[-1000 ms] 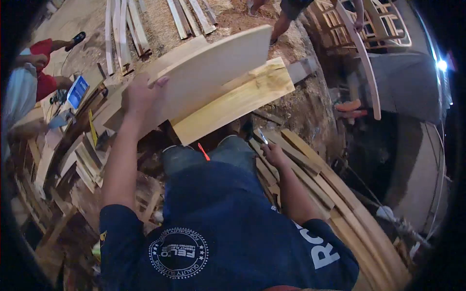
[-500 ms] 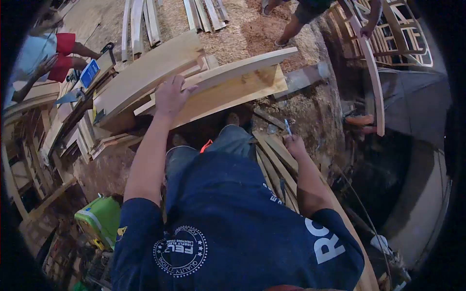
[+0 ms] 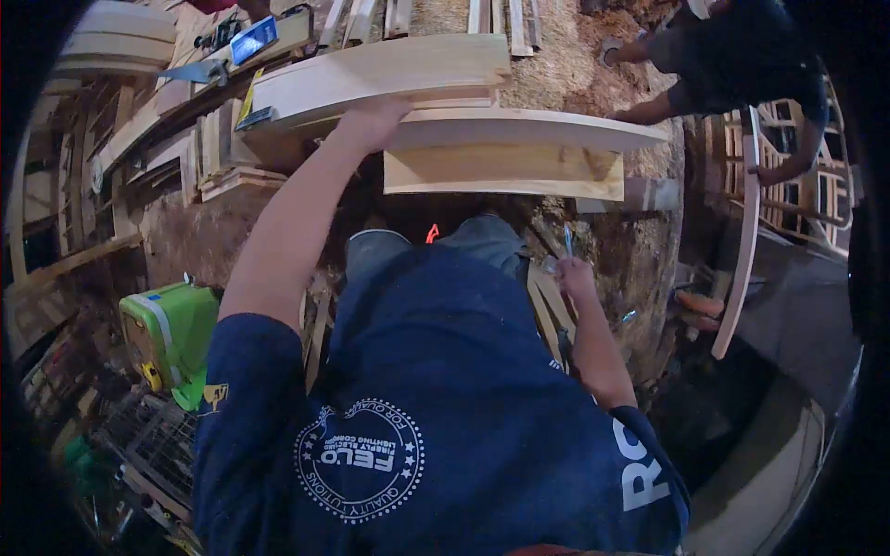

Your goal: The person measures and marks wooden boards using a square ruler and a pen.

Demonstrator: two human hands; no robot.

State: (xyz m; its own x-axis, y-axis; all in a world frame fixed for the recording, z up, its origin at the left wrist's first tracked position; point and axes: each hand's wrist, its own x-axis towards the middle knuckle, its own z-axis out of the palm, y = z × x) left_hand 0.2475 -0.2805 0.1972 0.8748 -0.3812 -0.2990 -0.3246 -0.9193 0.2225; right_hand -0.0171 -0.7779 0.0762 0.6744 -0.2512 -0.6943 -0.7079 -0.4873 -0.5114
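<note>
A: What's nearest?

B: The wearer's dark shirt, with a green container off to the left.

A: And the hands?

B: The right hand is curled around a slim pen-like tool that points forward. Farther out, the left hand is at the left end of a curved board; its fingertips are hard to see, so I can't tell how tightly it grips.

A: Where does that board lie?

B: Ahead of the knees, running left to right, just beyond a pale plank. A wide board is behind it, farther left.

A: Beyond that?

B: To the right, a co-worker holds a long strip of wood. Farthest, ahead, narrow planks lie among shavings.
</note>
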